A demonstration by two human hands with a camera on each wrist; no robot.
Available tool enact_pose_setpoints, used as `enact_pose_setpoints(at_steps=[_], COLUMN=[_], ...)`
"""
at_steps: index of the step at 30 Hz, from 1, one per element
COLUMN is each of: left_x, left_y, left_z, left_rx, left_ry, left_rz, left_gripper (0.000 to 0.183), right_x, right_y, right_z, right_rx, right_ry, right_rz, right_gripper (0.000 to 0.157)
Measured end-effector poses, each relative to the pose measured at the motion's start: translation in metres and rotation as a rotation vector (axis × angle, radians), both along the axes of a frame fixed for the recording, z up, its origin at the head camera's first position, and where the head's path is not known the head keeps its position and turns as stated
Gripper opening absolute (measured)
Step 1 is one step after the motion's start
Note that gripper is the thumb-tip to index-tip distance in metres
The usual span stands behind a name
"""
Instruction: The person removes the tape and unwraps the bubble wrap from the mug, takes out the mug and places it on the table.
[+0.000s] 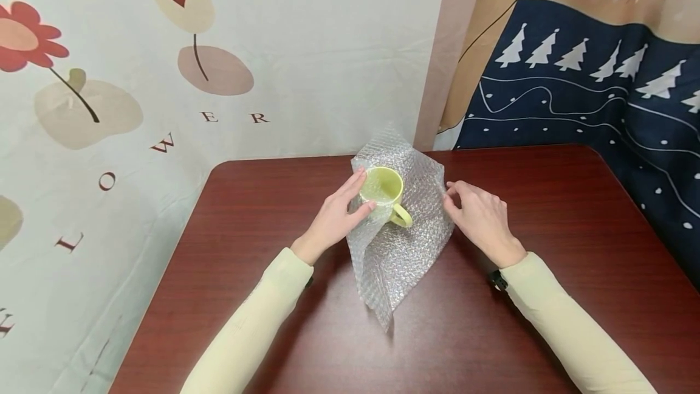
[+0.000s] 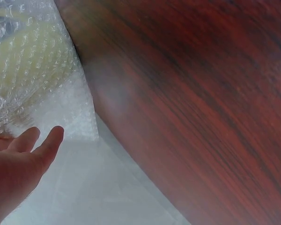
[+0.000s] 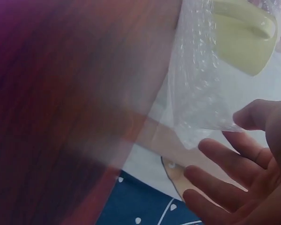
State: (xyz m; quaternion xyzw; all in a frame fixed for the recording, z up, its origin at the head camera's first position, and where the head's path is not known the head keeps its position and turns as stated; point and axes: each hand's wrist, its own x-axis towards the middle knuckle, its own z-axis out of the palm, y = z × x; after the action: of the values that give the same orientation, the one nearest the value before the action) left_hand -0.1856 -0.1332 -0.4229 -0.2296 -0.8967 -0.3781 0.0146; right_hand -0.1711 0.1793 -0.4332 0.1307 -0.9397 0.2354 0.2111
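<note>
A light green mug (image 1: 387, 182) stands upright on a sheet of bubble wrap (image 1: 407, 266), its handle pointing toward the near right. One flap of the wrap is folded over the mug's left side and part of its mouth. My left hand (image 1: 336, 216) presses that flap against the mug with extended fingers, the thumb spread apart at the near side. The left wrist view shows the mug's wall through the bubbles. To the right, my right hand (image 1: 481, 214) pinches the sheet's right edge between thumb and index finger, the other fingers (image 3: 213, 180) loosely bent.
The dark red wooden table (image 1: 246, 217) extends around the wrap on both sides. Behind it hangs a pale cloth (image 1: 328, 47) with flowers and letters. A navy cloth with white trees (image 1: 579, 96) hangs at the right.
</note>
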Motion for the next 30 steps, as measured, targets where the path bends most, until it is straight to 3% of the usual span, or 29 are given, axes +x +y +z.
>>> enact_pose_setpoints(at_steps=[12,20,23,26,30], left_x=[-0.001,-0.001,-0.001,-0.001,-0.002], left_y=[0.0,-0.001,-0.001,-0.001,0.0], left_z=[0.0,-0.001,-0.001,-0.002,-0.002], left_rx=[-0.016,-0.009,-0.01,-0.011,-0.004], left_ry=[-0.002,0.003,-0.002,-0.004,-0.003], left_rz=[-0.005,-0.003,-0.002,-0.001,-0.003], left_gripper=[0.075,0.075,0.075,0.075,0.074], right_x=[-0.001,-0.003,-0.001,0.0,0.0], right_y=[0.019,0.03,0.032,0.03,0.021], right_z=[-0.007,-0.004,0.0,0.008,0.022], right_rx=[0.059,0.15,0.183,0.207,0.161], right_ry=[-0.184,-0.249,-0.227,-0.137,-0.023], right_rz=[-0.062,-0.1,-0.131,-0.161,-0.142], right_gripper=[0.013,0.018,0.024,0.033,0.061])
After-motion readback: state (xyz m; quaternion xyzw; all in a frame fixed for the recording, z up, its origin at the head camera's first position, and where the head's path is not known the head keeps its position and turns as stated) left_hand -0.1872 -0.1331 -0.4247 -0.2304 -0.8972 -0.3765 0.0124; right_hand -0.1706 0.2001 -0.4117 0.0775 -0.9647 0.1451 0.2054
